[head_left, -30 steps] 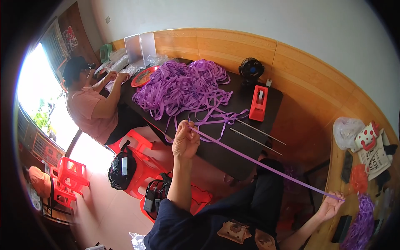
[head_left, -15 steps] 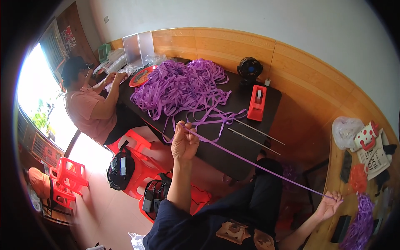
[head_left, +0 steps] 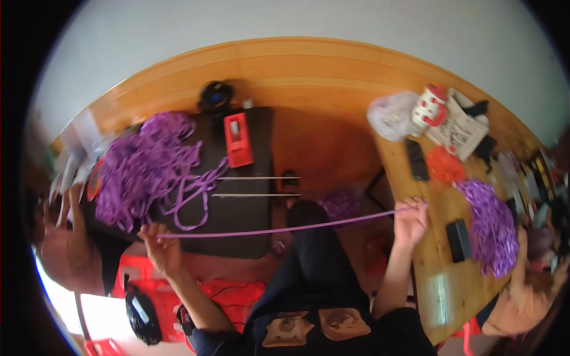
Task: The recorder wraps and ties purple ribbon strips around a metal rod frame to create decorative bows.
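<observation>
A narrow purple ribbon (head_left: 285, 229) stretches between my two hands, sagging slightly in the middle. One end is pinched in the fingers of my left hand (head_left: 160, 246), by the front edge of the black table (head_left: 246, 237). My right hand (head_left: 409, 225) grips the other end beside the edge of the wooden table (head_left: 436, 302). Beyond my left hand lies a big tangled heap of purple ribbon (head_left: 139, 172). Two thin rods, a far rod (head_left: 261, 178) and a near rod (head_left: 258, 195), stick out past the black table's right edge.
A red tape dispenser (head_left: 239, 145) and a black fan (head_left: 215, 98) stand on the black table. The wooden table holds a ribbon bundle (head_left: 490, 228), black box (head_left: 458, 240), phone (head_left: 417, 160) and red bag (head_left: 445, 166). Other people sit left (head_left: 65, 255) and right (head_left: 522, 299).
The view has swung right, bringing in more of the wooden table and a person there. The ribbon, steeply slanted before, now runs nearly level between my hands, still held at both ends.
</observation>
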Action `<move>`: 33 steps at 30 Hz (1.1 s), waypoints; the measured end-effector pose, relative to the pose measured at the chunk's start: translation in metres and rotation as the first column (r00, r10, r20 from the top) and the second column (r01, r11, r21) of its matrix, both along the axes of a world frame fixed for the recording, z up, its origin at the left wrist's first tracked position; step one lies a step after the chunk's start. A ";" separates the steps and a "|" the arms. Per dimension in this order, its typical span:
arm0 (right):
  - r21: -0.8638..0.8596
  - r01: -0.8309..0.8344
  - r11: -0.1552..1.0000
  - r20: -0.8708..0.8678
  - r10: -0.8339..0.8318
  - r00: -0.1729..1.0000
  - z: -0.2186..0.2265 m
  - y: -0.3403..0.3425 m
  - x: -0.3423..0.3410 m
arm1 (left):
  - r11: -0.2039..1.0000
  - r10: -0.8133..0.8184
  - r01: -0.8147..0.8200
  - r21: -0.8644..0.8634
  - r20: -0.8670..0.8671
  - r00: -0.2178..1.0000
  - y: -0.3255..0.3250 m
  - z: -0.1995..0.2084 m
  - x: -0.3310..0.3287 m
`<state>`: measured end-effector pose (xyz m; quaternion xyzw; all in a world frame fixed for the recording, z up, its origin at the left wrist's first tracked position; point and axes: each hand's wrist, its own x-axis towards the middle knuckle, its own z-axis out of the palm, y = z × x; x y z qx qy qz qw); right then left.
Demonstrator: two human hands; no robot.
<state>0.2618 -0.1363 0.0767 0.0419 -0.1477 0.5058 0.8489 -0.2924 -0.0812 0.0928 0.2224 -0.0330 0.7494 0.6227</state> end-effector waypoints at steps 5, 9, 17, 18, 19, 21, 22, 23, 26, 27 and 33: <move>-0.062 0.064 0.996 -0.032 -0.066 0.997 -0.008 0.008 0.005 | 0.999 0.036 -0.035 -0.036 0.013 0.999 0.002 -0.006 0.002; -0.087 0.064 0.994 -0.069 -0.070 0.995 -0.008 0.005 0.009 | 0.998 0.038 -0.038 -0.049 0.007 0.999 0.002 -0.010 0.006; -0.016 0.020 1.000 -0.005 -0.020 1.000 -0.005 0.000 0.008 | 0.997 0.062 -0.063 -0.047 -0.025 0.998 -0.004 -0.010 -0.008; -0.016 0.021 1.000 -0.001 -0.021 1.000 -0.003 -0.001 0.008 | 0.997 0.064 -0.066 -0.050 -0.039 0.997 -0.003 -0.011 -0.010; -0.016 0.018 1.000 0.005 -0.018 1.000 -0.001 -0.001 0.008 | 0.996 0.069 -0.072 -0.053 -0.051 0.996 -0.004 -0.010 -0.011; -0.022 0.023 0.999 0.000 -0.023 1.000 -0.002 -0.002 0.011 | 0.992 0.075 -0.079 -0.097 -0.045 0.996 -0.001 -0.011 -0.010; -0.025 0.030 0.999 -0.003 -0.030 1.000 -0.002 -0.001 0.012 | 0.987 0.079 -0.083 -0.137 -0.037 0.996 0.001 -0.013 -0.010; -0.023 0.026 0.999 -0.003 -0.026 1.000 -0.003 0.000 0.012 | 0.981 0.094 -0.100 -0.165 -0.043 0.995 0.002 -0.017 -0.012; -0.072 0.050 0.996 -0.059 -0.054 0.997 -0.007 0.001 0.010 | 0.951 0.106 -0.098 -0.293 0.011 0.994 0.002 -0.023 -0.016; -0.092 0.050 0.994 -0.071 -0.057 0.996 -0.008 0.001 0.009 | 0.952 0.106 -0.098 -0.291 0.011 0.994 0.002 -0.024 -0.016; -0.124 0.058 0.991 -0.054 -0.065 0.996 -0.001 0.001 0.001 | 0.930 0.096 -0.083 -0.358 0.019 0.995 0.003 -0.033 -0.029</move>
